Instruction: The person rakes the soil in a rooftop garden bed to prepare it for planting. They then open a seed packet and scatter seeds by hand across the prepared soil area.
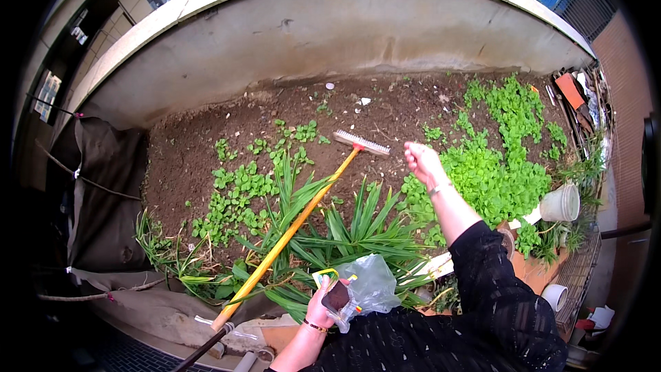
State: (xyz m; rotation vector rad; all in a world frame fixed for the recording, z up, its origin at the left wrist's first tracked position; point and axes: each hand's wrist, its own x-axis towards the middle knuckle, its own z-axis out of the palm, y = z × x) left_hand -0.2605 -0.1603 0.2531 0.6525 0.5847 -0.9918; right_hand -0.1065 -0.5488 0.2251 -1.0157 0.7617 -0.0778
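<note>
1. The clear plastic bag [361, 289] is crumpled and see-through, with a dark brown mass in its lower part and yellow trim at its mouth. It sits at about six o'clock in the view, gripped from below and tilted, its loose upper part puffed out toward two o'clock.

2. The rake [313, 203] has a long yellow-orange handle slanting from seven o'clock up to its pale toothed head at twelve o'clock, above the soil.

Concrete wall [330, 34] bounds soil bed; white pot [561, 202] at right (tilted), dark tarp [103, 186] left.
</note>
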